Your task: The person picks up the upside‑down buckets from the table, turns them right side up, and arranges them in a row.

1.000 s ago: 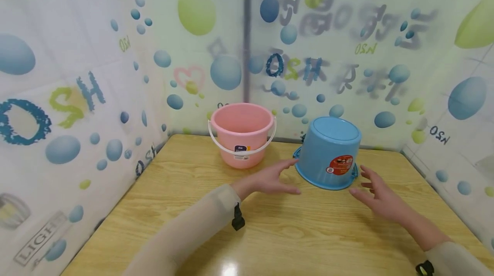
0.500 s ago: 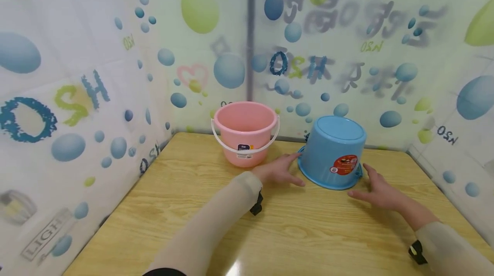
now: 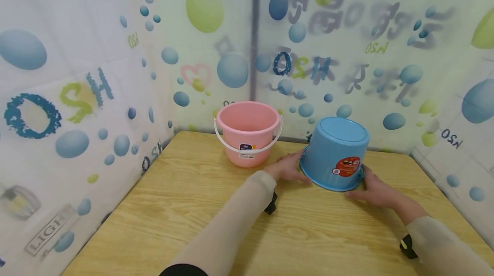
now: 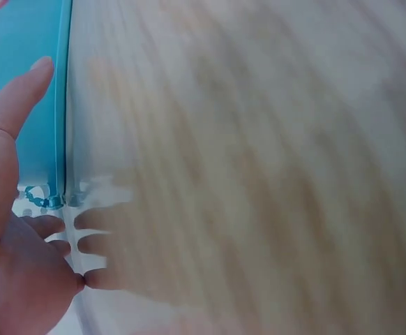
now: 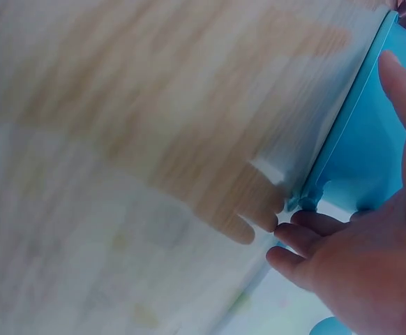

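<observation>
A blue bucket (image 3: 335,154) stands upside down on the table, its rim down and a red label facing me. My left hand (image 3: 288,168) is at the bucket's left side, thumb in front and fingers reaching behind near the handle joint. At the right side, my right hand (image 3: 380,190) lies close to the rim, thumb forward along the front. In the left wrist view the thumb (image 4: 32,91) overlaps the bucket wall, and the fingertips are low by the tabletop. The right wrist view has the fingers (image 5: 304,241) beside the rim's handle joint. Firm contact cannot be made out.
A pink bucket (image 3: 248,134) stands upright left of the blue one, its white handle hanging in front. The wooden table (image 3: 308,233) is bounded by printed curtains (image 3: 208,61) at the back and both sides.
My left hand has moved right and forward to the blue bucket's left side. The right hand has come in closer on the other side. The view has shifted slightly; the buckets remain in place.
</observation>
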`<state>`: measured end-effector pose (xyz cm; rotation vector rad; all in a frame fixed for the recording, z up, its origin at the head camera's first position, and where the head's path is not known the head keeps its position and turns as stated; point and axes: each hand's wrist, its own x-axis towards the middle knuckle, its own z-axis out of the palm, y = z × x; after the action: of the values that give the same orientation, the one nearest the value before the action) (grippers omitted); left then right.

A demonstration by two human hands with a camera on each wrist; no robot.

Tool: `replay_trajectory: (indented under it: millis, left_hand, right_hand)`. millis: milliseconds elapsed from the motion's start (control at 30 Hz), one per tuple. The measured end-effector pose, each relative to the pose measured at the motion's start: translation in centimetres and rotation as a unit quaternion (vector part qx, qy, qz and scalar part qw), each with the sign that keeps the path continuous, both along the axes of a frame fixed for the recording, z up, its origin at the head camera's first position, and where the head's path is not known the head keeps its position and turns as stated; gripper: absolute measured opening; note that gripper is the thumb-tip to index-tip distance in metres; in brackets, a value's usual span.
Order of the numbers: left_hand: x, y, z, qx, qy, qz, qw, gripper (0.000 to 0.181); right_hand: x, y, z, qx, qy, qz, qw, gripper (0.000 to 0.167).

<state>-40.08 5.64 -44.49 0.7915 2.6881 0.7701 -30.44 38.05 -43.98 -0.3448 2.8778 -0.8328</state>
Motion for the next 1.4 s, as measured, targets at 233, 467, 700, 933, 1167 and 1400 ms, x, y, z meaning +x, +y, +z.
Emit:
replay_trajectory:
  millis: [233, 467, 700, 933, 1167, 1400]
  left_hand:
    - [0.1, 0.1, 0.0, 0.006, -0.014, -0.011, 0.9998, 0.121]
    - [0.3, 0.0, -0.2, 0.030, -0.016, 0.008, 0.9994, 0.120]
    - [0.9, -0.4, 0.0, 0.095, -0.028, 0.012, 0.9950, 0.116]
    - [1.5, -1.2, 0.2, 0.141, -0.044, 0.016, 0.9889, 0.115]
    - [2.3, -2.3, 1.2, 0.209, -0.067, 0.019, 0.9754, 0.111]
    - [2.6, -2.5, 1.8, 0.233, -0.073, 0.027, 0.9693, 0.103]
  right_hand:
    - [0.2, -0.8, 0.4, 0.011, 0.012, -0.003, 0.9999, 0.131]
    - [0.5, -1.0, 1.0, 0.009, 0.018, -0.017, 0.9997, 0.134]
    - [0.8, -0.9, 1.4, -0.011, 0.031, -0.017, 0.9993, 0.129]
    - [1.8, -1.3, 1.8, -0.034, 0.043, -0.027, 0.9981, 0.123]
    - [2.1, -1.6, 1.9, -0.132, 0.097, 0.010, 0.9864, 0.106]
    - [2.3, -2.2, 2.4, -0.159, 0.120, 0.008, 0.9799, 0.096]
